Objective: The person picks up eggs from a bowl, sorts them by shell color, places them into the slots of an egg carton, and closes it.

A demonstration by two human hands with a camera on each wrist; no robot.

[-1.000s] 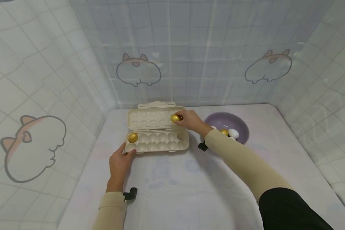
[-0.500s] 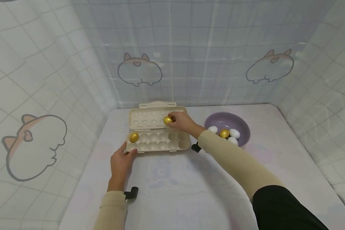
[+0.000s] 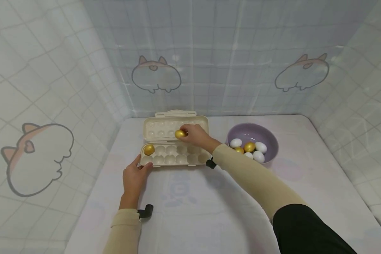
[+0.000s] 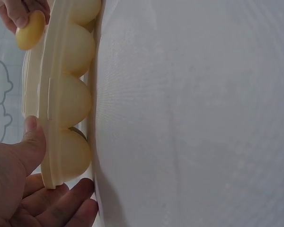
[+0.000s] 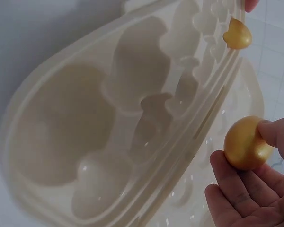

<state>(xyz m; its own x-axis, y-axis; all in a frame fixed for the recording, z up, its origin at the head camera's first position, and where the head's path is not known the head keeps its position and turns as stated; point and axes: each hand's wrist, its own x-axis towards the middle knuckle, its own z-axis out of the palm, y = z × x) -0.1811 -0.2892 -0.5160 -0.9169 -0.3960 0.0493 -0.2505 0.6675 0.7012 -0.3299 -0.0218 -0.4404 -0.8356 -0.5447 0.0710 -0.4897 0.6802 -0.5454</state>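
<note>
An opened cream plastic egg carton (image 3: 176, 165) lies on the table, its lid (image 3: 160, 126) folded back behind the base. One golden egg (image 3: 149, 150) sits in the back-left cup of the base. My left hand (image 3: 134, 180) grips the carton's left end; in the left wrist view its thumb (image 4: 34, 142) lies on the rim, with the fingers around the lower end. Above the carton, near the hinge, my right hand (image 3: 197, 136) pinches another golden egg (image 5: 247, 143) between thumb and fingertips, clear of the cups.
To the right stands a purple bowl (image 3: 266, 134) holding several white and golden eggs (image 3: 249, 146). The right forearm (image 3: 247, 173) passes in front of the bowl's near edge. A tiled-pattern curtain (image 3: 222, 63) borders the white-covered table (image 3: 184, 218) at the back.
My right hand has carried its golden egg leftward over the carton, uncovering more of the eggs in the bowl. The left hand keeps its hold on the carton's left end.
</note>
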